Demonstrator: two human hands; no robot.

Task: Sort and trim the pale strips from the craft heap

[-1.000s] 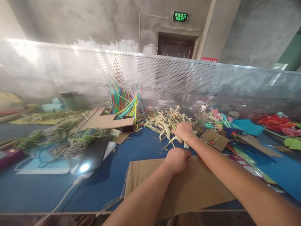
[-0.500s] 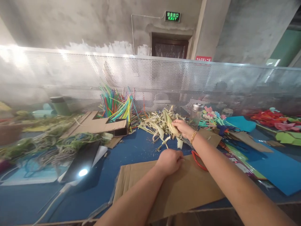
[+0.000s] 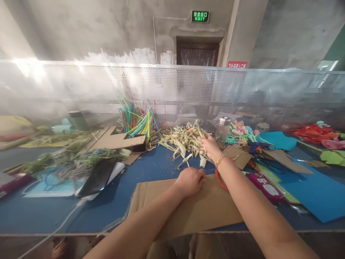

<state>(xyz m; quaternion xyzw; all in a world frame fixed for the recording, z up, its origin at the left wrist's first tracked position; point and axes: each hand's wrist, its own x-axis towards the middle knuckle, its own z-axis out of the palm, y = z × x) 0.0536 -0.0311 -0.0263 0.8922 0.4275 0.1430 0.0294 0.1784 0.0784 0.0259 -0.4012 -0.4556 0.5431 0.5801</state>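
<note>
My right hand [image 3: 209, 146], with a gold-coloured bracelet at the wrist, reaches into a loose heap of dry, pale corn husks [image 3: 181, 141]. Its fingers are apart and touch the husks; the fingertips are partly lost among them. My left hand [image 3: 191, 181] is closed, resting at the far edge of a brown cardboard sheet [image 3: 207, 212] in front of me. Whatever its curled fingers may hold is hidden. Beside my right wrist, part of a red loop [image 3: 221, 180] shows over the cardboard.
Colourful pipe cleaners [image 3: 134, 117] stand behind a cut cardboard piece [image 3: 107, 141] on the left. A clear bottle [image 3: 222, 131] and paper flowers [image 3: 241, 129] are right of the husks. Blue sheets [image 3: 315, 190] lie at right; a black phone-like slab [image 3: 98, 176] with a cable lies left.
The broad yellowish husk that my right hand held up is no longer in its grip, and the hand now lies lower in the heap. My left hand stays closed on the cardboard.
</note>
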